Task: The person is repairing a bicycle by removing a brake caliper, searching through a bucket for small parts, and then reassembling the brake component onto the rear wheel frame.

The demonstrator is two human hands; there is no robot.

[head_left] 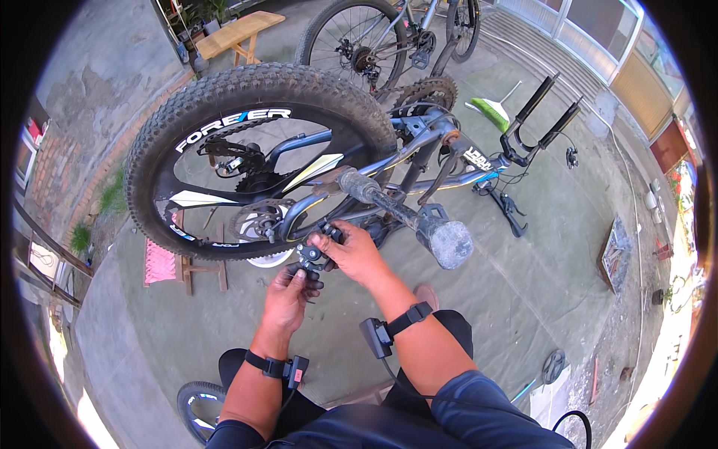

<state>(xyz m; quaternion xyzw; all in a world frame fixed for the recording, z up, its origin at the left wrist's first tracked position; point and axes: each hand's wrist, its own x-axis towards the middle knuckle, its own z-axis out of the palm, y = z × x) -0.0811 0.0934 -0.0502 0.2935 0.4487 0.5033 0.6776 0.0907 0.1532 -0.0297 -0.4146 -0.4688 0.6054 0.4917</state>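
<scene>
Both hands meet in front of the bicycle's rear wheel [254, 78], on a small dark metal part that looks like a disc brake caliper [310, 256]. My left hand [290, 298] pinches it from below, thumb on top. From the right, my right hand [353, 256] grips its upper side with thumb and fingers. Just beyond the hands is the brake disc [258, 218] at the wheel's hub. The blue-grey bicycle frame [351, 196] stretches right from there, held up by a repair stand [449, 243] whose grey, round end faces me. Fine detail of the part is covered by my fingers.
The fork [535, 127] sticks out at the frame's right, with a brake lever [512, 217] hanging below. Another bicycle [351, 37], a green broom [490, 112] and a wooden bench [238, 35] are behind. A tray of tools [616, 254] lies right, a pink woven stool [161, 262] left.
</scene>
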